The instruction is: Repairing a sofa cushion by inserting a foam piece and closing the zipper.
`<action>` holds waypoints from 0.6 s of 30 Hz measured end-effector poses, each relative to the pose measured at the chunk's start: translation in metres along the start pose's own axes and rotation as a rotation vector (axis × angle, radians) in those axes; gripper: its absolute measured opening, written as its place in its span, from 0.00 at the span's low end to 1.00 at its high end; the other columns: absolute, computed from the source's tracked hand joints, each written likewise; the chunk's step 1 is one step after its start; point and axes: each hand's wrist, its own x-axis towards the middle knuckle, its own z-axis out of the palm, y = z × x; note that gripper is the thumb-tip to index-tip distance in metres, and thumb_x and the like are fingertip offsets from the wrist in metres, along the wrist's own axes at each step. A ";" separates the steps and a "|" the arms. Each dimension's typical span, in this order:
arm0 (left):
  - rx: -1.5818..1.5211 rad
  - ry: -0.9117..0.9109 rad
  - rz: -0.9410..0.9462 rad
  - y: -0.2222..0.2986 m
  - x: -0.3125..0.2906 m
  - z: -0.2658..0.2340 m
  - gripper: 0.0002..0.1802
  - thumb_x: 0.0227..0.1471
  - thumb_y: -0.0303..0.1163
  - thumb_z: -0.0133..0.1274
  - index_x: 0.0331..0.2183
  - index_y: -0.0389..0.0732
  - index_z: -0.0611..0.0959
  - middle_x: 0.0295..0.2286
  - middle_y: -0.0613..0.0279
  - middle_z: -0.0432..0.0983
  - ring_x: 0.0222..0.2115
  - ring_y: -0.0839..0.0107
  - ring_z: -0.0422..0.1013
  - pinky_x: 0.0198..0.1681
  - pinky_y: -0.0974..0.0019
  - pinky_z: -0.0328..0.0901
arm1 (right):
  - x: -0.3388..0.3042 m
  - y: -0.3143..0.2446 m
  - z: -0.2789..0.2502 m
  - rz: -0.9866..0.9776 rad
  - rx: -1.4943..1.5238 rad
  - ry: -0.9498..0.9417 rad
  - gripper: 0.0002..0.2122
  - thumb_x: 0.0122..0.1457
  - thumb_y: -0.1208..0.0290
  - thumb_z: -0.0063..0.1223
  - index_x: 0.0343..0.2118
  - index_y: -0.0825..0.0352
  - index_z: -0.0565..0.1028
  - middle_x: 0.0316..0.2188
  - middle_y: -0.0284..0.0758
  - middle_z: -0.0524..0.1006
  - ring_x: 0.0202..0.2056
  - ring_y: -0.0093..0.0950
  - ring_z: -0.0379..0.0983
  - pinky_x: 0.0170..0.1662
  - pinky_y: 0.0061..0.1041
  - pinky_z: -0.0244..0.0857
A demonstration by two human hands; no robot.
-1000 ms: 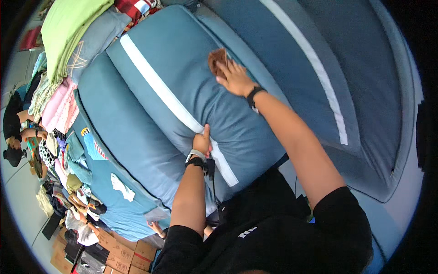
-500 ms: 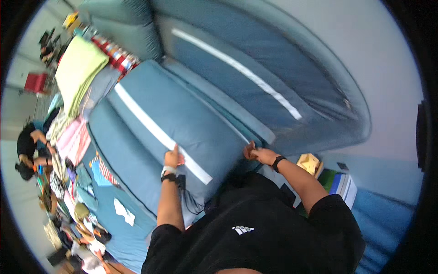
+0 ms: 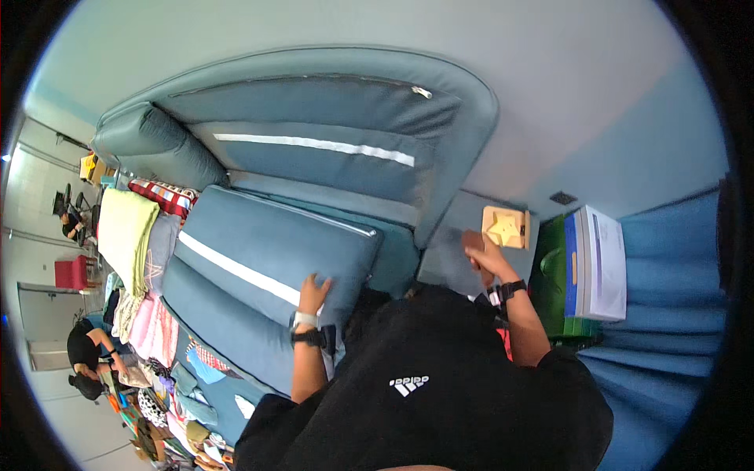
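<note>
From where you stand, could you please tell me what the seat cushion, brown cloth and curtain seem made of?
Seat cushion: probably matt fabric or leatherette, with low shine and soft bulges. Brown cloth: likely dull, soft textile, bunched in the right hand. Curtain: apparently matt fabric, hanging in folds.

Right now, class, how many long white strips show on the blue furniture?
2: an upper strip along the backrest, and a lower strip across the blue cushion, ending by the left hand. Others may be hidden.
</note>
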 end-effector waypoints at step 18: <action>-0.405 -0.198 0.517 0.265 0.039 -0.006 0.09 0.47 0.28 0.54 0.32 0.33 0.79 0.28 0.54 0.73 0.33 0.60 0.70 0.38 0.66 0.63 | -0.049 -0.119 0.005 -0.262 -0.325 -0.150 0.22 0.51 0.60 0.59 0.45 0.66 0.69 0.31 0.37 0.76 0.35 0.26 0.73 0.39 0.25 0.66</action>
